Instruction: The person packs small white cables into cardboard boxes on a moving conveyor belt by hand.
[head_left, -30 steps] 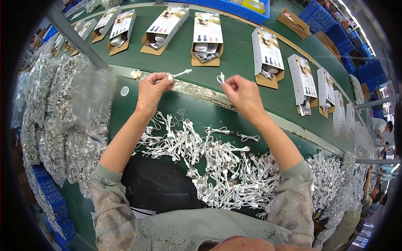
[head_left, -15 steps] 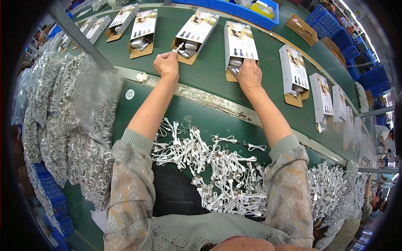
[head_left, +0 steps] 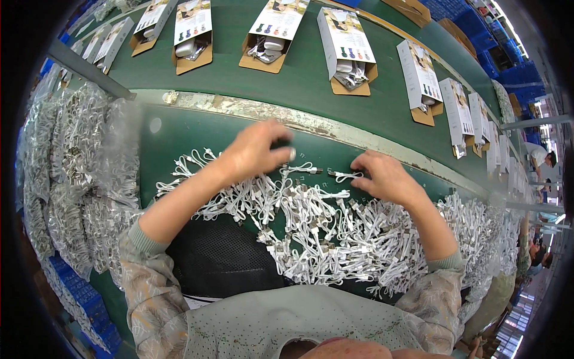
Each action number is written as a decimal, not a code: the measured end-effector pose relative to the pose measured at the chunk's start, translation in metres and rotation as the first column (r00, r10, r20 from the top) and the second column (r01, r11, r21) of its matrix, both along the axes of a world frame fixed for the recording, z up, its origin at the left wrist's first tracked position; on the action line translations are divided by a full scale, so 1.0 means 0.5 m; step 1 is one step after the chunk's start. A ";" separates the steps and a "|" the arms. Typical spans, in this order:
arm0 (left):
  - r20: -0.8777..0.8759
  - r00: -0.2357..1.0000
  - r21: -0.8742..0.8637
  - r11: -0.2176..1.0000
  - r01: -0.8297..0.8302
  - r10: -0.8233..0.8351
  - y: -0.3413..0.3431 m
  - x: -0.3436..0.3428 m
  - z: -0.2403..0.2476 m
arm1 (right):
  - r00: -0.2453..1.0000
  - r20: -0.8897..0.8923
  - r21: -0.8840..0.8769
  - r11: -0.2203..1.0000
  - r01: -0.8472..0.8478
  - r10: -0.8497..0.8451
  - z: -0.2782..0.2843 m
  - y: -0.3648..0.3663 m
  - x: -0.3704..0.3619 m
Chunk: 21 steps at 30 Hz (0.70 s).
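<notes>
The left hand point(head_left: 258, 152), half-curled, thumb parted from fingers, holds nothing visible beside a heap of looped white plastic cables point(head_left: 311, 230). The right hand point(head_left: 385, 175) spreads thumb and fingers around one looped white cable point(head_left: 345, 176) near the heap. White rectangular cardboard boxes point(head_left: 345, 37) bear coloured pictures (any lettering is too small to read).

Looped white cables point(head_left: 353, 251) in a heap

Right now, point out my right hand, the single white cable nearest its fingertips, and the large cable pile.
Right hand point(head_left: 391, 178): head view, on the back of the hand.
Single white cable point(head_left: 345, 174): head view, on its looped cord.
Large cable pile point(head_left: 366, 245): head view, on its tangled middle.
</notes>
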<state>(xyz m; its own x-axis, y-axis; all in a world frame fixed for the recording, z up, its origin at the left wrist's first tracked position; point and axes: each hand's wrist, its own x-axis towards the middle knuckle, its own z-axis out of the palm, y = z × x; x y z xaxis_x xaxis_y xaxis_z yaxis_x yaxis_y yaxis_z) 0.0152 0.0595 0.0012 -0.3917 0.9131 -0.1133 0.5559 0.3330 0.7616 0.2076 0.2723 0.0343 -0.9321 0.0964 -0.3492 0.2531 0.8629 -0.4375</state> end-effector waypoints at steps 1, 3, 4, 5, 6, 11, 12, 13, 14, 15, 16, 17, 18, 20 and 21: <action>-0.069 0.996 -0.046 0.998 0.052 -0.055 -0.010 0.025 0.007 | 1.000 0.005 0.042 0.999 -0.016 0.015 -0.007 -0.004 0.017; -0.111 0.987 -0.175 0.980 0.096 -0.116 -0.010 0.044 0.002 | 1.000 0.009 0.076 0.997 -0.008 0.007 -0.015 -0.008 0.031; -0.132 0.982 -0.225 0.969 0.104 -0.136 -0.013 0.048 0.004 | 1.000 0.018 0.044 0.999 0.022 -0.023 -0.019 -0.009 0.033; -0.134 0.985 -0.189 0.979 0.083 -0.110 -0.015 0.052 0.004 | 0.998 0.027 0.012 0.999 0.050 -0.051 -0.018 -0.010 0.031; -0.140 0.984 -0.188 0.979 0.079 -0.107 -0.015 0.053 0.005 | 0.999 0.021 0.013 0.999 0.047 -0.048 -0.012 -0.011 0.025; -0.293 0.944 -0.176 0.979 0.105 -0.153 -0.022 0.061 -0.009 | 0.903 0.195 -0.444 0.787 0.429 -0.382 -0.021 -0.011 -0.032; -0.289 0.946 -0.146 0.984 0.105 -0.144 -0.024 0.060 -0.011 | 0.853 0.277 -0.633 0.584 0.508 -0.442 -0.031 -0.013 -0.045; -0.296 0.944 -0.135 0.985 0.111 -0.147 -0.027 0.059 -0.012 | 0.857 0.289 -0.717 0.497 0.489 -0.426 -0.035 -0.017 -0.066; -0.304 0.941 -0.125 0.985 0.116 -0.150 -0.031 0.058 -0.011 | 0.830 0.345 -0.753 0.399 0.523 -0.437 -0.033 -0.023 -0.087; -0.282 0.951 -0.105 0.989 0.104 -0.130 -0.036 0.057 -0.009 | 0.803 0.402 -0.779 0.297 0.552 -0.440 -0.030 -0.032 -0.112; -0.227 0.970 -0.131 0.989 0.062 -0.091 -0.037 0.050 -0.001 | 0.801 0.423 -0.833 0.166 0.528 -0.424 -0.048 -0.034 -0.137; -0.171 0.984 -0.158 0.987 0.025 -0.052 -0.037 0.044 0.007 | 0.783 0.423 -0.853 0.091 0.513 -0.456 -0.063 -0.037 -0.164; -0.120 0.992 -0.136 0.989 -0.049 0.033 -0.041 0.033 0.007 | 0.764 0.424 -0.870 0.015 0.493 -0.486 -0.079 -0.043 -0.194; -0.040 0.984 -0.125 0.976 -0.177 0.174 -0.055 0.007 0.032 | 0.738 0.443 -0.884 -0.114 0.453 -0.509 -0.104 -0.060 -0.257; -0.003 0.974 -0.161 0.961 -0.223 0.226 -0.059 -0.010 0.035 | 0.728 0.455 -0.882 -0.145 0.449 -0.512 -0.110 -0.064 -0.286</action>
<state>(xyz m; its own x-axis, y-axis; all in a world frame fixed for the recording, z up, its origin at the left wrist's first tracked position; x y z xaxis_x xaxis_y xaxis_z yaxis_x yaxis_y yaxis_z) 0.0102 0.0302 0.0187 -0.5816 0.7715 -0.2579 0.4419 0.5658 0.6961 0.0644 0.2403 -0.0204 -0.8162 0.1677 -0.5529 0.3459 -0.6247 -0.7001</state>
